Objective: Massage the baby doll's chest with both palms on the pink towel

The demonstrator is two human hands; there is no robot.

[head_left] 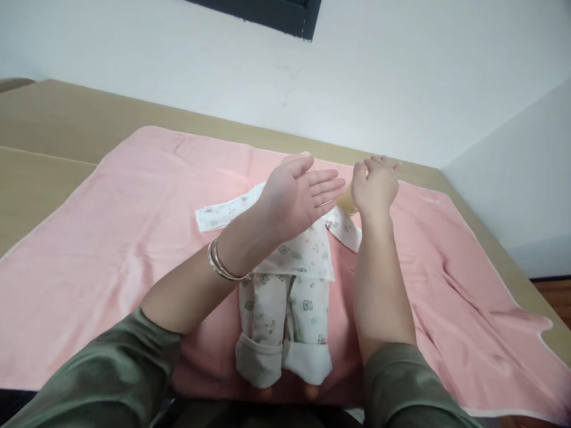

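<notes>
My left hand [301,193], with silver bangles at the wrist, is raised with palm up and fingers stretched out, holding nothing. It hides the head area of a small dressed figure, perhaps a doll, lying on a pink blanket [111,249]. White printed pajamas cover the figure: a top [307,255] with one sleeve [223,214] spread to the left, and trousers [285,303] with rolled cuffs. My right hand [375,184] is on the right, back toward me, fingers spread. Beside it is a yellowish object [348,202], partly hidden; whether they touch is unclear.
The blanket lies over a wooden table [80,113] that stands against a white wall [379,77]. A dark frame [276,15] is on the wall at the top. Wooden floor [553,297] shows at the right edge.
</notes>
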